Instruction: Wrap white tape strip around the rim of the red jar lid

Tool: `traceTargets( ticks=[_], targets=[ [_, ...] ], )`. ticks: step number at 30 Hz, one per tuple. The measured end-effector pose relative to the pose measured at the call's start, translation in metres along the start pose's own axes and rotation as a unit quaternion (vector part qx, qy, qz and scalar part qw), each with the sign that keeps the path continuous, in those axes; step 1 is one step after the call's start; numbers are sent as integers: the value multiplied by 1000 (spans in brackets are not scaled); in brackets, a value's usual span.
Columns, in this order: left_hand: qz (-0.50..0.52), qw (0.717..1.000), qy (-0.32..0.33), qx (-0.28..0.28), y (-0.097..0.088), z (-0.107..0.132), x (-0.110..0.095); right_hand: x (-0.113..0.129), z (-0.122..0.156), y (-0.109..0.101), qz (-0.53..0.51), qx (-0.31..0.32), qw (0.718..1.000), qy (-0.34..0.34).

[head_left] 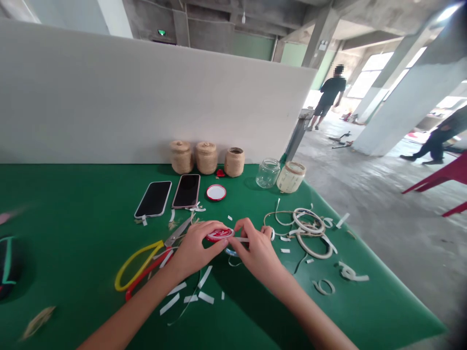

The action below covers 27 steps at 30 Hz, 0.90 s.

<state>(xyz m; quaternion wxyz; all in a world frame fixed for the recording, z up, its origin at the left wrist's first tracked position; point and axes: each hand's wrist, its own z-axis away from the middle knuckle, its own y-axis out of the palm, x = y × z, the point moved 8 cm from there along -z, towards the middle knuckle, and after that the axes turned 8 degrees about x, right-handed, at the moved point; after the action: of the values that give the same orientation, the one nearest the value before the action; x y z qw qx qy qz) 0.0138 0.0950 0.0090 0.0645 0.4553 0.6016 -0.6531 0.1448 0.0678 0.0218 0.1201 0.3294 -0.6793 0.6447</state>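
I had the fingers of my left hand (199, 245) clasping a red lid (220, 235) above the middle of the desk (73, 214). Those of my right hand (258, 244) pinched a white strip (242, 239) that ran to the lid's edge. I judged its taping partly done, since that stretch stood free. At the far side, 2 lidded jars (206, 159) looked finished, while a wrapped jar (234, 163) had no lid. Farther right, a clear jar (268, 175) and a pale jar (291, 178) seemed left to wrap.

Scissors (177, 233) on a worktable (91, 209) under concrete beams (270, 15) suggest a workshop.
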Motion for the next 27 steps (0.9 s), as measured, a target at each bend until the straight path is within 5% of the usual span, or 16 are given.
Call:
traceTargets(
  ticks=[9,27],
  targets=[
    [12,999,-41,-30,-10,4,11,-1,4,-6,14,15,1000,-23],
    [108,992,-43,-51,-15,6,9,4,11,-17,29,-121,991,-49]
  ],
)
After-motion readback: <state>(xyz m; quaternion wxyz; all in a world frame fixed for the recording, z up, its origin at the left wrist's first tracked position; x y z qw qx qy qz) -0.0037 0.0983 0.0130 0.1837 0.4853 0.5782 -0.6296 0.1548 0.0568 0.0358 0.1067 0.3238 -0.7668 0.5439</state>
